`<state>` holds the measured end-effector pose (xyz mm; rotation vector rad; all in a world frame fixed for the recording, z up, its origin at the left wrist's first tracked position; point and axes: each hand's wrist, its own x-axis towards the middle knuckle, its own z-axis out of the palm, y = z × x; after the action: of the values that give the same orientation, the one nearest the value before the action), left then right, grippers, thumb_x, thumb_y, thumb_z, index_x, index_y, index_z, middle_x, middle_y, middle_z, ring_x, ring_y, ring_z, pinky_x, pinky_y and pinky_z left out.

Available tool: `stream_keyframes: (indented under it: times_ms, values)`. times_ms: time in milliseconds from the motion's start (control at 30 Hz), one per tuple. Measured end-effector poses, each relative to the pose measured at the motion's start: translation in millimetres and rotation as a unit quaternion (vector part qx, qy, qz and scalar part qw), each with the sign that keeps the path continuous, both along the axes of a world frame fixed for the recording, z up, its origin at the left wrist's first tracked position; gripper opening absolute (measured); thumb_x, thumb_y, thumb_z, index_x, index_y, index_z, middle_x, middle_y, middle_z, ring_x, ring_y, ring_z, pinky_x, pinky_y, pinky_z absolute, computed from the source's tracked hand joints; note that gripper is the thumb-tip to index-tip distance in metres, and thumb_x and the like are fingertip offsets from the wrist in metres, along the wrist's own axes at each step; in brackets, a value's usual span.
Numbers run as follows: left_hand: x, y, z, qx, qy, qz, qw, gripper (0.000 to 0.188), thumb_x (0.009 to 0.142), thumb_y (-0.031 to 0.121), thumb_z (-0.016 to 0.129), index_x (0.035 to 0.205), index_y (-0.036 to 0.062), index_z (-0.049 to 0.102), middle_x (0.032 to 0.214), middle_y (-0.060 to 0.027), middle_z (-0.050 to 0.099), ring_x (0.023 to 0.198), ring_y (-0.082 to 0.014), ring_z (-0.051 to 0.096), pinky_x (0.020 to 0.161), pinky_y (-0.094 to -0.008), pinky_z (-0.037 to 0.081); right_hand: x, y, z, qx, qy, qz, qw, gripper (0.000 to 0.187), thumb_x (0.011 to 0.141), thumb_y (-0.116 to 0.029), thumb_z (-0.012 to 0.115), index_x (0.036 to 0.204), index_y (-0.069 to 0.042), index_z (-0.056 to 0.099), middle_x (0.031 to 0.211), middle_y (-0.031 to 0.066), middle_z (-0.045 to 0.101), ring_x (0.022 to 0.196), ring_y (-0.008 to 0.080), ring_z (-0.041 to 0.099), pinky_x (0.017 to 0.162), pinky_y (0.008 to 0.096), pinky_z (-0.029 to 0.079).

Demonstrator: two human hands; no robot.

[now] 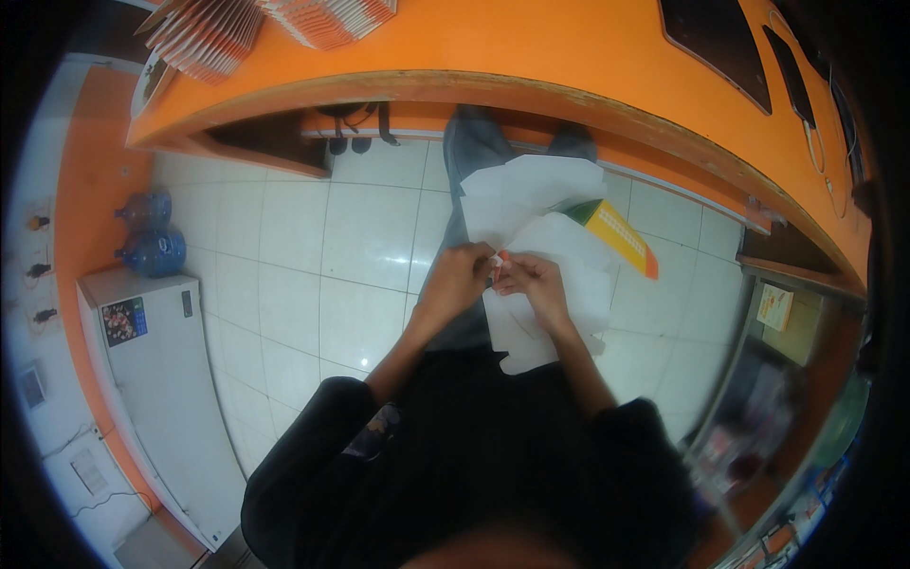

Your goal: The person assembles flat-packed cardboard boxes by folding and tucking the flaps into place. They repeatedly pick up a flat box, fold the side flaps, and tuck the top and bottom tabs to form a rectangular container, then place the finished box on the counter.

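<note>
While white cardboard (pixel 578 275) lies beneath, the fingers (pixel 513 276) of the left hand (pixel 463 275) and right hand (pixel 536 287) pinch a small orange-and-white piece (pixel 500 258).

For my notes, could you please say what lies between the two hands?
A small orange-and-white item lies between the left hand and right hand in the head view.

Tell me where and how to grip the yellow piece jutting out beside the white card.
The yellow piece is probably best pinched at its orange tip, from the right: that end juts past the white card, uncovered, while its green end overlaps the card in view. The left hand and right hand both pinch a small item.
</note>
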<state>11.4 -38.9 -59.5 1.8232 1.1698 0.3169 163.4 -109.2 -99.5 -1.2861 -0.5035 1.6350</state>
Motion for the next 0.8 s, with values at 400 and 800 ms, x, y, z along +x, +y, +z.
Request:
stream_keyframes:
  times_ms: [400,800]
  values:
    - [8,-4,3,0.01,-0.036,-0.006,0.999,0.02,0.082,0.014,0.07,0.093,-0.0029,0.065,0.083,-0.0174,0.067,0.078,-0.0287,0.068,0.068,-0.0344,0.053,-6,-1,-12,0.041,-0.035,-0.056,0.997,0.017,0.094,-0.013,0.057,0.1,0.003,0.06,0.085,0.0104,0.066,0.072,0.0166,0.066,0.062,0.0272,0.055]
    - [3,-8,-12,-0.015,-0.076,0.056,0.995,0.024,0.083,0.018,0.07,0.091,-0.0037,0.063,0.072,-0.0191,0.063,0.061,-0.028,0.062,0.058,-0.0353,0.048,3,5,-10,0.059,-0.096,0.028,0.993,0.014,0.094,-0.007,0.056,0.102,0.004,0.059,0.085,0.0123,0.067,0.069,0.0178,0.067,0.056,0.0254,0.053]
